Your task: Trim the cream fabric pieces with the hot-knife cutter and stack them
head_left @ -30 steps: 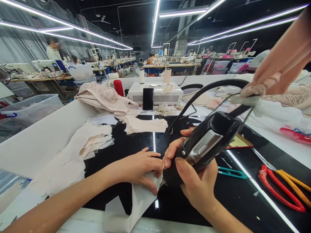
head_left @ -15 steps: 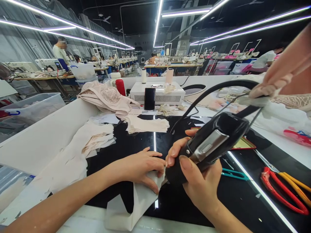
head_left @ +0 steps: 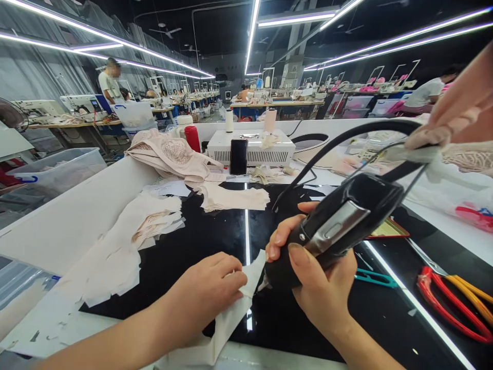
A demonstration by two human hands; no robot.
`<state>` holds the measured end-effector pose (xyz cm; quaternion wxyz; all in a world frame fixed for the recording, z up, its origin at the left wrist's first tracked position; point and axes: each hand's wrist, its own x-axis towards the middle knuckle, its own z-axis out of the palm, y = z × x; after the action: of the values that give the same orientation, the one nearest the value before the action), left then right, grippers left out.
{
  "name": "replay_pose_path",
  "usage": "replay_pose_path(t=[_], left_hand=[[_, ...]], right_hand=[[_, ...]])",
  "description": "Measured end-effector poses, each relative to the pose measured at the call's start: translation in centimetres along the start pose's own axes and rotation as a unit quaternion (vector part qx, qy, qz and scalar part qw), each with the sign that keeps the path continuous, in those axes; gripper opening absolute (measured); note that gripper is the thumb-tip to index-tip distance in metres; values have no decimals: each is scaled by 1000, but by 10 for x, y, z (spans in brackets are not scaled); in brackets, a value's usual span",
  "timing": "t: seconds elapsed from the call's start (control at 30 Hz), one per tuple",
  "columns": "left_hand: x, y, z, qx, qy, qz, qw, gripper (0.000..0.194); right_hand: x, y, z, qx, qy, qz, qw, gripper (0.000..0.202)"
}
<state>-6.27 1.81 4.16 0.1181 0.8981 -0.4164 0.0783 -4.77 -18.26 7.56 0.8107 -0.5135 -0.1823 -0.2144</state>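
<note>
My right hand (head_left: 323, 282) is wrapped round a black corded handheld power tool (head_left: 335, 231) with a silver switch plate. Its small pointed metal tip (head_left: 263, 284) angles down to the left, close to the edge of a cream fabric strip (head_left: 234, 313). The fingers of my left hand (head_left: 215, 288) are curled shut on that strip, left of the tip. Part of the strip is hidden beneath the hand, and its lower end runs toward the front edge of the black work surface (head_left: 215, 236).
Stacked cream fabric pieces (head_left: 111, 246) lie left, lace bra cups (head_left: 169, 149) behind them. Red-handled scissors (head_left: 442, 303) and teal thread snips (head_left: 375, 277) lie right. The tool's cable (head_left: 346, 131) arches to another hand (head_left: 442, 128) at upper right. A phone (head_left: 239, 156) leans against a white vented box (head_left: 269, 149).
My left hand has moved down and left, its fingers going from spread flat to curled on the strip. More of the fabric's upper end and the tool tip now show.
</note>
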Motion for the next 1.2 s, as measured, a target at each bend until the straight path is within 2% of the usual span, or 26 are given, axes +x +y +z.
replay_pose_path(t=[0.07, 0.17, 0.43, 0.77, 0.9, 1.03, 1.13, 1.2], left_hand=[[-11, 4, 2, 6, -5, 4, 1000, 13], [-20, 8, 4, 1, -8, -5, 1000, 23], [-21, 16, 13, 21, 21, -1, 1000, 23], [-23, 22, 29, 74, 23, -17, 997, 27], [-26, 17, 21, 24, 18, -25, 999, 34], [-24, 1, 5, -45, -4, 16, 999, 40], [-19, -12, -2, -65, 9, 42, 997, 35], [-14, -17, -3, -80, 20, 35, 996, 37]], right_hand=[[1, 1, 0, 1, 1, 1, 1000, 42], [1, 1, 1, 0, 9, 2, 1000, 43], [3, 4, 3, -9, 13, -3, 1000, 41], [2, 2, 8, -30, 13, 1, 999, 38], [3, 0, 6, -13, 13, 10, 1000, 40], [5, -3, -3, -16, -3, 5, 1000, 44], [5, -4, -8, -22, -7, 5, 1000, 44], [4, -4, -9, -25, -8, 7, 1000, 44]])
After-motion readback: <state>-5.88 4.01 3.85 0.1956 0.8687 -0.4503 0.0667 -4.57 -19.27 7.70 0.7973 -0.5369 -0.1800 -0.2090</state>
